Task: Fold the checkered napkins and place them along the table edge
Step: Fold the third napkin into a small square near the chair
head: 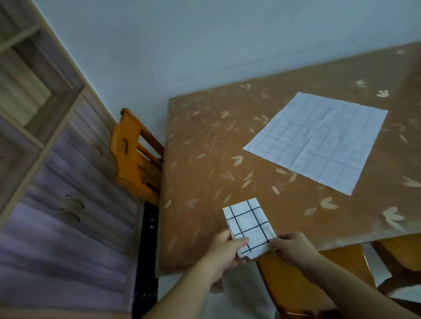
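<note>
Both forearms reach in from six o'clock. My left hand [224, 251] and right hand [291, 249] each pinch a near corner of the folded napkin [249, 227], which lies at the table [204, 159] edge, its long axis running toward twelve. I judge it nearly placed. Next comes the unfolded napkin [320, 140], flat at two o'clock, well apart, nearer my right hand.

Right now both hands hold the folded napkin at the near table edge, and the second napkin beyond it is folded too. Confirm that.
Not quite. The second napkin is spread flat and unfolded, as the head view shows. The rest holds: left hand and right hand both hold the folded napkin at the near table edge.
</note>
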